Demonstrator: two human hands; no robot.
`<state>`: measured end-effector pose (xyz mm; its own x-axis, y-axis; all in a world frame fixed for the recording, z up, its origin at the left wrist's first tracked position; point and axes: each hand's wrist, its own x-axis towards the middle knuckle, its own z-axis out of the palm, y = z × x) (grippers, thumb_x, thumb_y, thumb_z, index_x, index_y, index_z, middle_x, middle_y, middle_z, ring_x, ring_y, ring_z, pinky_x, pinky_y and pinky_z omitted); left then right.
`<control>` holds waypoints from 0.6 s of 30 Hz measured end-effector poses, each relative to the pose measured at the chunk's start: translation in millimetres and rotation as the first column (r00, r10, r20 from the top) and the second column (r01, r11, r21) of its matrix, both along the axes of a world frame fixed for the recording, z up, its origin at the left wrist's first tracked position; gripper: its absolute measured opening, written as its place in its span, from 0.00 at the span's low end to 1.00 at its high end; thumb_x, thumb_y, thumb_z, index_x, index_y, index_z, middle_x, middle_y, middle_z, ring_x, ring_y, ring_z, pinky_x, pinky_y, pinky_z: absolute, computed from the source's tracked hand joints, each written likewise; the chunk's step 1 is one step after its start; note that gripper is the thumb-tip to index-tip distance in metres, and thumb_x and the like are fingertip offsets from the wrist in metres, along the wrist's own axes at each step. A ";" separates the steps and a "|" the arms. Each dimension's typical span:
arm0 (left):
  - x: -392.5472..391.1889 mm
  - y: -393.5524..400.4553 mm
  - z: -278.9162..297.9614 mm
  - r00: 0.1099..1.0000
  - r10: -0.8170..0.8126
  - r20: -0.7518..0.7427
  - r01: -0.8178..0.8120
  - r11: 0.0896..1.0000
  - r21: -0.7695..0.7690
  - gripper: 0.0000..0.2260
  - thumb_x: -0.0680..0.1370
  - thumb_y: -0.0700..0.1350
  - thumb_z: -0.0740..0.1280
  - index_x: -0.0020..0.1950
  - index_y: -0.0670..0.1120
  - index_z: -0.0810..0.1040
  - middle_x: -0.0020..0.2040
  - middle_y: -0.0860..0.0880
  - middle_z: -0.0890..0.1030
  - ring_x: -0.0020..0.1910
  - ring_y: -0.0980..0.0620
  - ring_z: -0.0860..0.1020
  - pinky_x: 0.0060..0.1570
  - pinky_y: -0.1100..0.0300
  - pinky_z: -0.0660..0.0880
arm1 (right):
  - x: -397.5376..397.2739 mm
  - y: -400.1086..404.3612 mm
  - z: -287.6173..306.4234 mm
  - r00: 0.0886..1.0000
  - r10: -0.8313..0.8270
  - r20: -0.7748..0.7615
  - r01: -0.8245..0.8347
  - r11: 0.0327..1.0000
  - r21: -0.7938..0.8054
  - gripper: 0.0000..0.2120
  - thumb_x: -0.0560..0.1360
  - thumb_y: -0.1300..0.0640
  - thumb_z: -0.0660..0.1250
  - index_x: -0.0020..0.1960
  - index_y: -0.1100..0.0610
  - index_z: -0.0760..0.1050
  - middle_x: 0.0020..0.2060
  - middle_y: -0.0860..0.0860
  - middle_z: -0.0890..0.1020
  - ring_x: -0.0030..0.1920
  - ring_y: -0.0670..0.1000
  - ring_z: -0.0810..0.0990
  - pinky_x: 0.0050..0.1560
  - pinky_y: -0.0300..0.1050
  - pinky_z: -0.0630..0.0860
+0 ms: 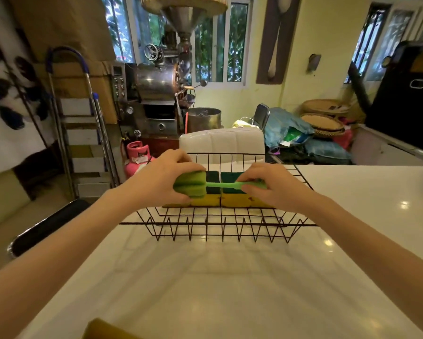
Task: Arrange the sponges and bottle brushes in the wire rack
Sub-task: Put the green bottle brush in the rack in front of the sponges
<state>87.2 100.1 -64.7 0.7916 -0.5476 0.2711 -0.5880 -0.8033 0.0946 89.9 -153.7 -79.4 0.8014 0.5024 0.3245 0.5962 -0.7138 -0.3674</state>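
A black wire rack (220, 225) stands on the white counter ahead of me. Inside it lie yellow sponges with dark green scouring tops (232, 200), side by side along the back. I hold a green bottle brush (220, 185) level above them, its foam head to the left. My left hand (161, 178) grips the foam head. My right hand (271, 185) pinches the handle end. Another yellow sponge (105, 330) shows at the bottom edge of the view, partly cut off.
The white counter (230, 285) stretches toward me and to the right. A white chair back (221, 143) stands just behind the rack. A stepladder (83, 133), a pink gas cylinder (136, 155) and a metal machine (161, 89) stand beyond the counter on the left.
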 end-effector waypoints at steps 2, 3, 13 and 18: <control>8.7 5.1 -8.8 0.999 0.038 -0.009 -0.038 0.998 0.046 0.29 0.68 0.52 0.71 0.66 0.58 0.64 0.61 0.49 0.67 0.59 0.51 0.65 0.55 0.58 0.68 | 11.2 7.1 -6.7 0.999 -0.001 -0.043 -0.001 0.998 -0.060 0.11 0.74 0.57 0.63 0.56 0.52 0.77 0.48 0.48 0.79 0.46 0.46 0.74 0.46 0.38 0.70; 12.3 6.5 -13.1 0.998 0.052 -0.032 -0.050 0.997 0.063 0.29 0.68 0.52 0.71 0.66 0.58 0.64 0.60 0.50 0.68 0.58 0.52 0.66 0.54 0.59 0.68 | 15.9 10.7 -9.4 0.997 -0.001 -0.074 -0.006 0.995 -0.096 0.11 0.74 0.57 0.62 0.56 0.52 0.76 0.49 0.48 0.79 0.46 0.46 0.74 0.45 0.37 0.70; 32.5 9.7 -39.9 0.983 0.096 -0.158 -0.056 0.969 0.242 0.27 0.68 0.54 0.70 0.65 0.55 0.66 0.57 0.51 0.73 0.53 0.53 0.71 0.48 0.60 0.70 | 34.6 32.3 -28.3 0.978 0.053 -0.204 -0.125 0.924 -0.360 0.07 0.74 0.62 0.62 0.49 0.52 0.75 0.46 0.52 0.82 0.44 0.51 0.79 0.49 0.49 0.78; 35.3 10.4 -47.7 0.989 0.104 -0.101 -0.074 0.961 0.265 0.27 0.67 0.54 0.71 0.64 0.55 0.67 0.57 0.50 0.70 0.55 0.51 0.68 0.48 0.60 0.70 | 32.4 35.4 -30.1 0.972 0.028 -0.232 -0.125 0.901 -0.416 0.10 0.75 0.62 0.59 0.51 0.53 0.77 0.47 0.52 0.82 0.43 0.50 0.77 0.49 0.48 0.77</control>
<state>122.5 110.5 -112.5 0.8576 -0.5131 0.0349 -0.5106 -0.8576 -0.0625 122.3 -118.3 -109.5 0.7803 0.6157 -0.1095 0.5968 -0.7854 -0.1641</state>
